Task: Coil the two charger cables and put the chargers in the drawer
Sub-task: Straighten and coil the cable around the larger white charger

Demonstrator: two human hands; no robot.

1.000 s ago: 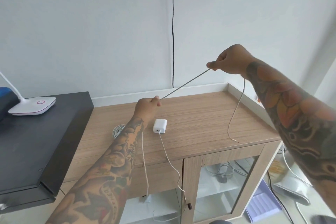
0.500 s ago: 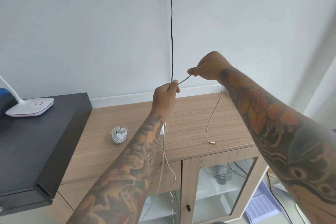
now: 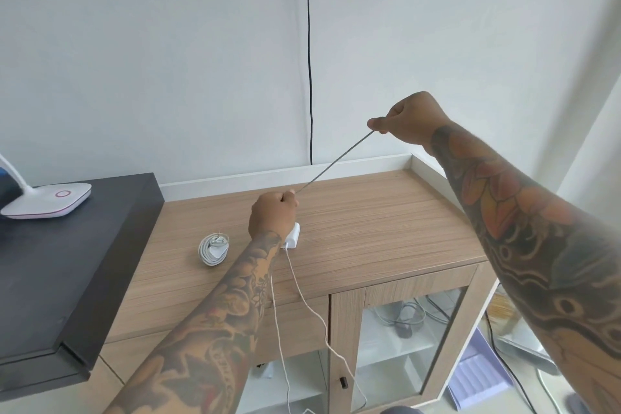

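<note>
**Second charger cable: still at the stretching-out stage**

One charger looks finished already: a coiled white bundle (image 3: 213,249) sits on the wooden worktop (image 3: 369,228), left of the left forearm. So by my reading we're on cable number two.

Right now the cable (image 3: 331,163) is pulled taut in a straight diagonal between both hands. The left hand (image 3: 273,215) is low, just above the worktop, fingers curled into a fist around the cable. The right hand (image 3: 408,121) is up high and to the right, pinching the cable between thumb and fingers. The white charger brick (image 3: 294,236) is on the worktop right behind the left wrist, partly hidden by it. From there two slack strands hang over the front edge of the cabinet and run down past the glass door (image 3: 413,339), out the bottom of the view.

I'd call this the straightening/measuring step, no loops formed on this one yet. Next move probably needs the right hand to bring its end back toward the left to lay the first loop, then keep feeding the hanging slack up without dragging the brick off the edge.

I can't say for sure which panel is the drawer; the wood front (image 3: 295,323) under the worktop looks like it. It's closed either way.
</note>
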